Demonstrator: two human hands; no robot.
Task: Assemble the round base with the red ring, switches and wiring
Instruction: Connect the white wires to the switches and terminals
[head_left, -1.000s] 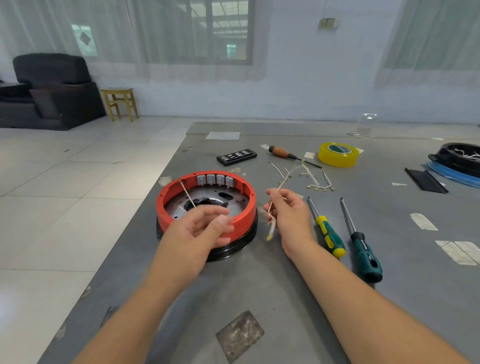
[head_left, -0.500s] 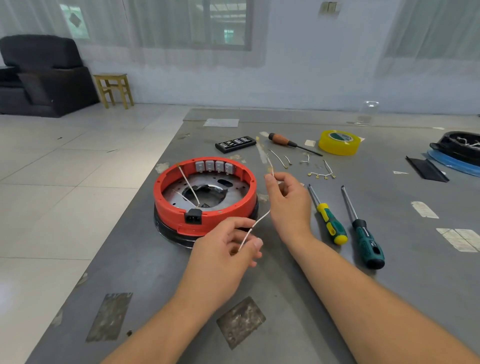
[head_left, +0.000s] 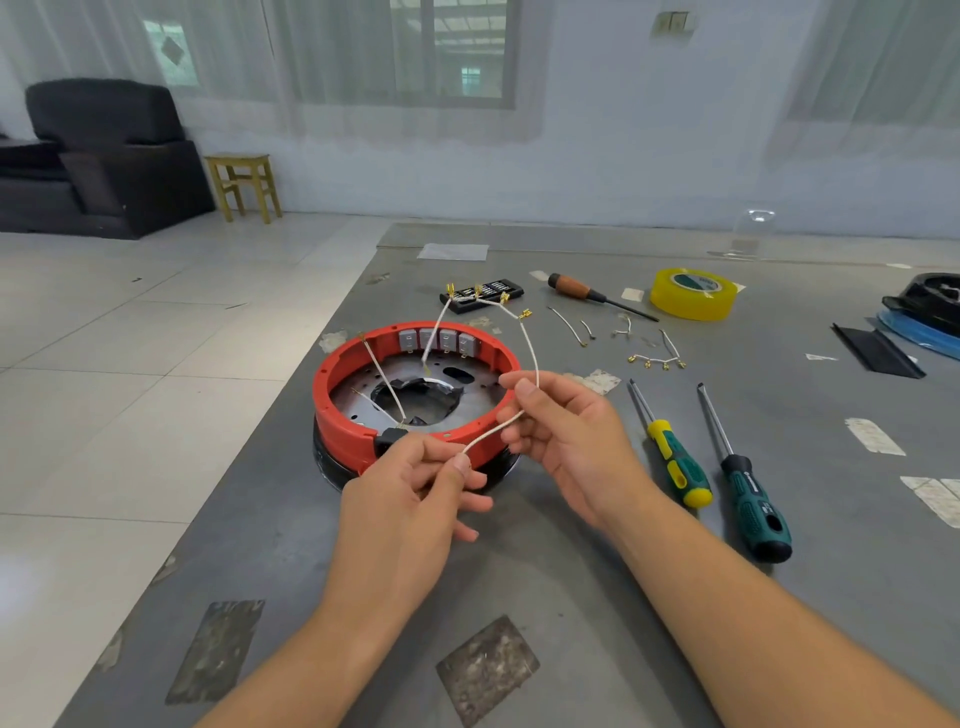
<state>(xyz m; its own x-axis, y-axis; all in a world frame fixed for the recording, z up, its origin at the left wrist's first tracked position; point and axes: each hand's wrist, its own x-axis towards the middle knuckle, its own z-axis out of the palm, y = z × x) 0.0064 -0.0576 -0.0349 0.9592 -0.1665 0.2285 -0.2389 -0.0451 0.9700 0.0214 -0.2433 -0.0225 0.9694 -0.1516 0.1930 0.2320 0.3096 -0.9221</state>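
Both hands hold one white wire harness (head_left: 530, 353) above the bench (head_left: 571, 597): the left hand (head_left: 415, 499) pinches its near end between thumb and forefinger, and the right hand (head_left: 561, 431) pinches it farther along, fingers curled round the strand. From the right hand the braided wire arches up and back towards the far edge, branching into brass spade terminals (head_left: 524, 313) that hang in front of a black ridged block (head_left: 483, 295). Directly behind the hands, near the bench's left edge, sits the round base (head_left: 415, 384): a smooth red ring (head_left: 337, 405) on a black foot, with a perforated metal plate inside and four grey switches (head_left: 439, 340) in a row on its far inner wall. A black socket (head_left: 387, 440) is set in the ring's near wall, partly hidden by the left fingers; two thin wires rise from the plate. Right of the right hand lie two screwdrivers, one with a yellow-and-green handle (head_left: 675, 462), one dark green (head_left: 753, 504), shafts pointing to the far edge. A third, wooden-handled screwdriver (head_left: 582, 291) and a roll of yellow tape (head_left: 693, 292) lie nearer the far edge, with loose short wires (head_left: 654, 358) between. A flat black strip (head_left: 878, 353) and a black-and-blue round part (head_left: 930, 312) sit at the right edge. The grey benchtop is scuffed, with worn patches.
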